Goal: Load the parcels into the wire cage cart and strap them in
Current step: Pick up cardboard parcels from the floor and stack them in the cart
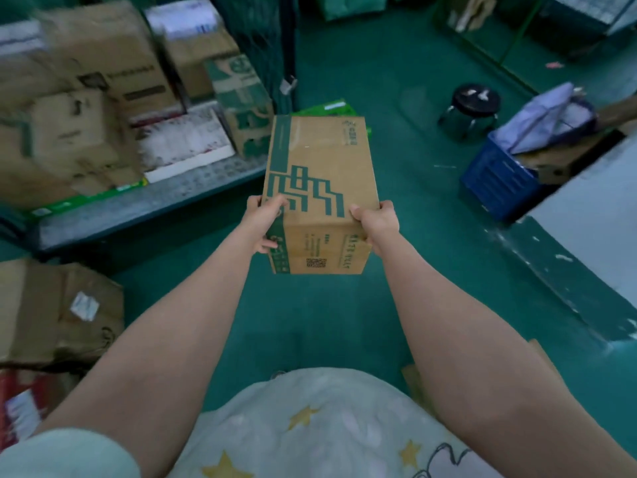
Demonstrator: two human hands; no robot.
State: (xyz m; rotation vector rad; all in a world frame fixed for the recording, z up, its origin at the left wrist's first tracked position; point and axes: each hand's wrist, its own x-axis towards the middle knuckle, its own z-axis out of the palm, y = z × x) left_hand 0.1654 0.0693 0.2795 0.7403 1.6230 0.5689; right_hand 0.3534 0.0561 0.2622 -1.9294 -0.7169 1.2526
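parcel (319,188) sits between left hand (265,224) and right hand (375,225), each apparently clamped on its near edge.

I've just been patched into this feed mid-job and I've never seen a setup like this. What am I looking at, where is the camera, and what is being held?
There is no machine here: a person is working with two bare hands. The single picture comes from a wide-angle camera worn on their head, looking forward and down, so both arms reach in from the bottom edge. The left hand and the right hand hold a brown parcel with green print by its near end, one hand on each side, above the green floor. To the left is the cart; its deck already carries several parcels, which are blurred here. A worn carton lies on the floor at lower left. Further off on the right stand a small black stool and a blue crate.
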